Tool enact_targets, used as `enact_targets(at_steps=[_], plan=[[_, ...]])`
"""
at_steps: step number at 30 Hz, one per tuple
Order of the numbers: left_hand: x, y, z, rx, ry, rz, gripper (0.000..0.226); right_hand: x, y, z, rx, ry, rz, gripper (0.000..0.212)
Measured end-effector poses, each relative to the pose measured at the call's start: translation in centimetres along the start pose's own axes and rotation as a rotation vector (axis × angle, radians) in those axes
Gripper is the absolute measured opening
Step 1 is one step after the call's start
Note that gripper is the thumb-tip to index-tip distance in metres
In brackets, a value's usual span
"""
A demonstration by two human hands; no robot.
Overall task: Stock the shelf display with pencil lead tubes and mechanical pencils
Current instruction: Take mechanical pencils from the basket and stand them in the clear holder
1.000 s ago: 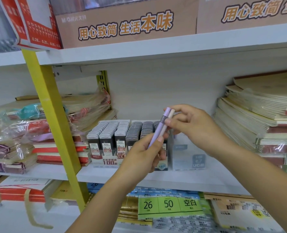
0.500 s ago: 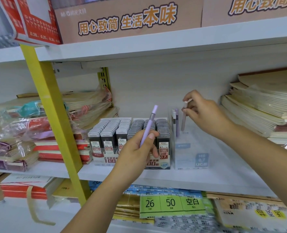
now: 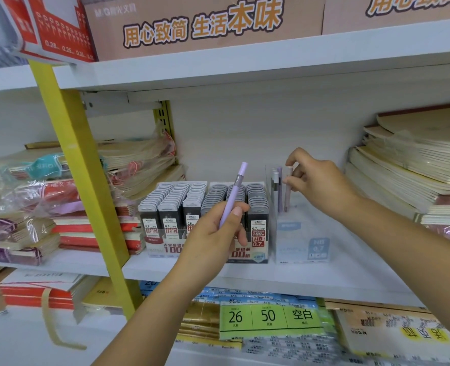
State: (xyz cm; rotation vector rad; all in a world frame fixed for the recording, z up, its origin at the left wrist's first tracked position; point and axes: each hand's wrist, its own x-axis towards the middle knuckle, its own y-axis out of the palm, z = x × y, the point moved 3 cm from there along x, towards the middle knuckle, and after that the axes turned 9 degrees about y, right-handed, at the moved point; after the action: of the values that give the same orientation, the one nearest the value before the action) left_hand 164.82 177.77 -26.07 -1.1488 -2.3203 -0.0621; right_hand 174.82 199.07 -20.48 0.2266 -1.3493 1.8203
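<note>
Pinching the top of a slim pale-pink mechanical pencil (image 3: 288,192) in curled fingers (image 3: 296,155), the right hand (image 3: 321,186) now stands it in the clear plastic display box (image 3: 301,247), no longer beside the lilac mechanical pencil (image 3: 234,196) the left hand (image 3: 213,241) grips upright, likely next to go in.

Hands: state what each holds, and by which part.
Left hand grips a purple mechanical pencil by its lower end. Right hand pinches a pale pink pencil near its top.

Stationery shop, white shelf (image 3: 245,280) stocked with notebooks (image 3: 414,165), lead tubes (image 3: 181,204)
</note>
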Motion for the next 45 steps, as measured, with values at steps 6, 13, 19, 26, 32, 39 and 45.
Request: enact_targets(at_steps=[6, 13, 19, 26, 32, 39, 45], plan=[[0.0, 0.0, -0.1, 0.008, -0.010, 0.000, 0.023, 0.5, 0.5, -0.1, -0.141, -0.032, -0.067, 0.024], [-0.1, 0.0, -0.2, 0.014, -0.013, -0.004, 0.023, 0.1, 0.7, 0.0, -0.034, 0.025, -0.092, 0.023], [-0.1, 0.0, -0.4, 0.008, -0.020, 0.001, 0.024, 0.2, 0.5, -0.6, -0.017, 0.066, -0.130, 0.016], [-0.2, 0.1, -0.7, 0.027, -0.024, -0.003, 0.024, 0.4, 0.4, -0.1, -0.114, 0.074, -0.051, 0.022], [-0.1, 0.9, -1.4, 0.057, 0.017, 0.030, 0.023, -3.6, -2.5, 4.7, 0.470, 0.097, 0.000, 0.021], [0.4, 3.0, -2.2, 0.410, 0.217, -0.008, 0.013, -4.9, -4.2, 5.4, 1.014, 0.214, 0.003, 0.019], [0.9, 2.6, -2.2, 1.124, 0.717, -0.018, 0.032, -2.3, -5.7, 1.3, 0.591, 0.163, -0.134, 0.026]])
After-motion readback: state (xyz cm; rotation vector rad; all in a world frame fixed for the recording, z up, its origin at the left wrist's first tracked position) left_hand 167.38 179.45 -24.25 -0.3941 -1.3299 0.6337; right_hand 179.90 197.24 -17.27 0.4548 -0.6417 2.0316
